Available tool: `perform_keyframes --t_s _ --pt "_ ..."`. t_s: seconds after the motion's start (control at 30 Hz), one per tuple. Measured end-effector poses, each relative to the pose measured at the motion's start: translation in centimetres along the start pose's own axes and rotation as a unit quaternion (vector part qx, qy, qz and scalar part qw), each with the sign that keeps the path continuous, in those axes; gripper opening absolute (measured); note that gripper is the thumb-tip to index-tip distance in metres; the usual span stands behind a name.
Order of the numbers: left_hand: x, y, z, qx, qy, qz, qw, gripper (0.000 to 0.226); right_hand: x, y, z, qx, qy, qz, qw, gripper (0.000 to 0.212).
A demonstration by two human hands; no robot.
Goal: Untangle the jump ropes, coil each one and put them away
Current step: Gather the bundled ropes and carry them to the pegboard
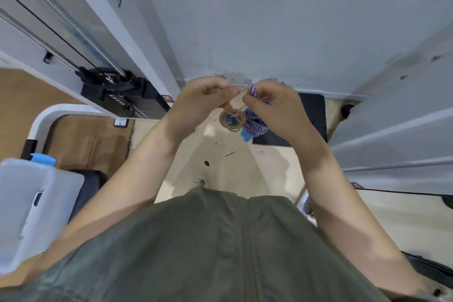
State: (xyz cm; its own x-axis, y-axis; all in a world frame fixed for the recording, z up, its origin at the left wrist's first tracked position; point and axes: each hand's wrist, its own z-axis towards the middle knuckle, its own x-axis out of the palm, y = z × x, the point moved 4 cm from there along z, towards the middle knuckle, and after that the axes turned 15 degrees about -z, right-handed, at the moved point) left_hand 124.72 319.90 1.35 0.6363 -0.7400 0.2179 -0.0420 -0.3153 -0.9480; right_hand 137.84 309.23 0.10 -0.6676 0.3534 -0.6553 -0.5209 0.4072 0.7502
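I hold both hands up in front of my chest, close together. My right hand [272,105] grips a blue-and-white striped jump rope [255,125]; a loop of it pokes out above my fingers and a bundle with a blue handle end hangs below. My left hand [201,100] pinches a thin clear strand that leads down to a small coiled ring of clear rope [231,119] hanging between the hands. The two ropes touch where they hang.
A cable machine with a black weight stack [127,98] stands at the left. A white plastic container [31,206] with a blue-capped item sits at lower left. A dark mat [311,115] lies on the beige floor by the grey wall.
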Motion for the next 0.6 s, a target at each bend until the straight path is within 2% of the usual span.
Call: perform_keyframes --t_s 0.1,0.2,0.27,0.33,0.4,0.47,0.6 --pt "0.6 -0.5 1.3 0.001 -0.01 0.022 1.0 0.009 -1.5 -0.2 0.7 -0.059 -0.025 -0.054 0.997 0.019" --pt "1.1 -0.5 3.8 0.021 -0.017 0.036 0.999 0.001 -2.8 -0.6 2.6 -0.067 -0.032 -0.082 0.994 0.016" --pt "1.0 -0.4 6.1 0.033 -0.021 0.029 0.999 0.011 -3.3 -0.8 4.4 -0.07 -0.018 -0.077 0.994 0.013" --pt "0.9 -0.6 8.8 0.035 0.014 0.02 0.999 0.032 -3.7 -0.9 6.7 -0.077 0.002 -0.066 0.995 0.012" --pt "0.9 -1.1 11.8 0.028 0.059 0.014 0.998 0.039 -4.1 -0.8 9.7 -0.073 0.01 -0.064 0.995 0.008" --pt "0.6 -2.1 15.3 0.031 0.069 0.012 0.997 0.027 -4.7 -0.8 13.0 -0.053 0.003 -0.056 0.997 0.005" --pt "-0.5 -5.4 22.5 0.021 0.07 0.028 0.997 0.01 -7.4 0.5 19.5 -0.019 -0.01 -0.042 0.999 0.017"
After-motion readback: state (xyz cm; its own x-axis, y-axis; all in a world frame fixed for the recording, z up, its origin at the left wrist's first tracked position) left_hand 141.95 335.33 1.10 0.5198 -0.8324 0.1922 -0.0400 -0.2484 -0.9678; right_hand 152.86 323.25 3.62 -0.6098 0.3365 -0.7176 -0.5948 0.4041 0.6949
